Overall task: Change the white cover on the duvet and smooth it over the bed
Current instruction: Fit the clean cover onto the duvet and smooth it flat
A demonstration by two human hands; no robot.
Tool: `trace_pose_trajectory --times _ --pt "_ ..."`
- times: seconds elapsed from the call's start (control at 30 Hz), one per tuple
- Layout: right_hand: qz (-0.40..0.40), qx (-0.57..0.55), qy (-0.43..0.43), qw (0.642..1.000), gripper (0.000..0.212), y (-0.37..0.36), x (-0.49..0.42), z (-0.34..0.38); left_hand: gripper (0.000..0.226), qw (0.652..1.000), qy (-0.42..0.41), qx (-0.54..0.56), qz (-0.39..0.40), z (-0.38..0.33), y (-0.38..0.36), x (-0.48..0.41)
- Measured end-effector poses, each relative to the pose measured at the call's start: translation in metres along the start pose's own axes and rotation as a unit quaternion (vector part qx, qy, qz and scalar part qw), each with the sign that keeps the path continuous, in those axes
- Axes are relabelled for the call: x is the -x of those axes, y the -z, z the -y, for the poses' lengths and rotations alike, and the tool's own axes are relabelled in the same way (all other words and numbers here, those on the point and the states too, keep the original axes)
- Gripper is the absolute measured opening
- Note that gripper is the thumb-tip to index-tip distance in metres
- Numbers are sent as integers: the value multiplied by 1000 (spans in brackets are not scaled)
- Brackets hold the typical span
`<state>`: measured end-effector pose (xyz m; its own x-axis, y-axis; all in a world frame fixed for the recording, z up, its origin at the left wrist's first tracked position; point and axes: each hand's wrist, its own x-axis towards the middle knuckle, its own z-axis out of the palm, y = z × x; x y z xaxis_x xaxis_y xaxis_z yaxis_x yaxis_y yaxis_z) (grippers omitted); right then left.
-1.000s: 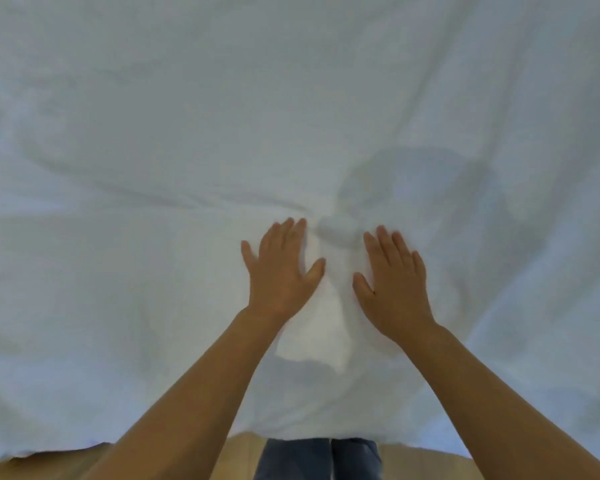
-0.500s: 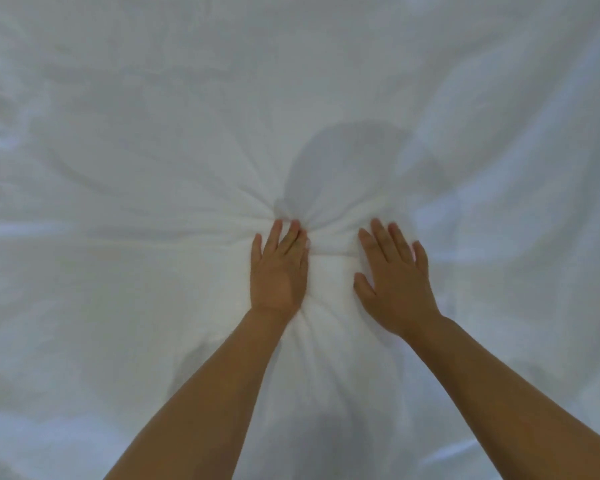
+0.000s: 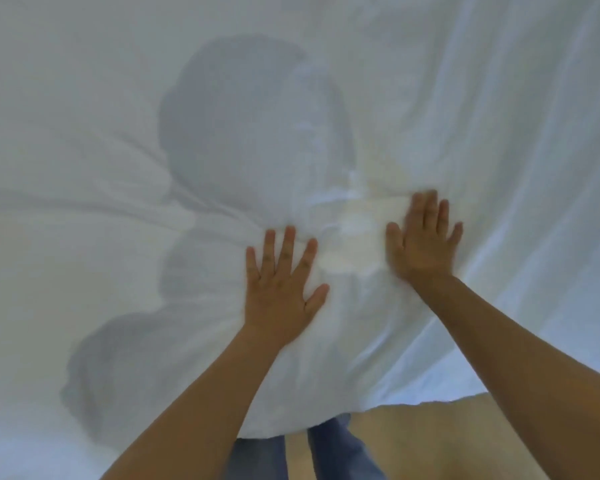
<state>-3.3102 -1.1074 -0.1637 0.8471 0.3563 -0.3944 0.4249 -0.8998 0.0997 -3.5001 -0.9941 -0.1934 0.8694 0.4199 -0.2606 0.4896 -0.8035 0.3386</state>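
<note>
The duvet (image 3: 101,109) in its white cover fills nearly the whole view. Its near hem runs from 6 o'clock up toward 4 o'clock. The other edges lie out of frame, so its long axis cannot be told. Both hands lie flat on it, fingers straight and spread, pointing to 12 o'clock. The left hand (image 3: 280,292) is just below centre and the blurred right hand (image 3: 422,242) is at its 2 o'clock. Creases fan from between them toward 9 o'clock. Floor (image 3: 440,441) and jeans (image 3: 340,452) show past the hem.
</note>
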Motion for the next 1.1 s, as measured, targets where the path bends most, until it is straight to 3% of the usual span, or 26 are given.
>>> trace_pose_trajectory --times 0.1,0.13,0.2,0.33,0.4,0.5,0.63,0.77,0.83,0.9,1.0,1.1 --pt "-57 -49 237 969 64 -2 16 51 76 999 30 -1 30 -23 0 -4" --pt "-55 -33 277 959 62 -10 21 54 78 999 36 -5 31 -31 -3 -3" --pt "-26 -16 223 974 61 -26 21 24 80 999 37 -3 24 -42 -11 0" --pt "-9 10 43 999 65 -48 14 -118 75 1000 -5 -4 14 -83 -32 13" --pt "20 15 18 1000 69 -47 15 -178 77 999 15 6 31 -114 -40 13" --pt "9 -3 97 995 78 -41 17 -230 80 998 40 21 41 -174 -65 3" --pt "2 -31 239 971 86 -46 28 -293 98 997 -57 3 43 -274 -91 -7" --pt "46 81 394 914 102 -53 32 -357 49 995 -60 -61 -58 -320 -108 -13" --pt "2 125 438 890 85 -51 33 -375 21 992 -40 -66 -98 -330 -112 -16" --pt "-80 125 464 873 56 -56 28 -382 6 994 -5 -44 -100 -340 -112 -20" --pt "-123 33 487 864 39 -62 23 -377 13 993 68 9 -96 -357 -113 -21" --pt "-153 -44 495 854 40 -68 24 -381 24 990 41 77 -108 -377 -114 -6"
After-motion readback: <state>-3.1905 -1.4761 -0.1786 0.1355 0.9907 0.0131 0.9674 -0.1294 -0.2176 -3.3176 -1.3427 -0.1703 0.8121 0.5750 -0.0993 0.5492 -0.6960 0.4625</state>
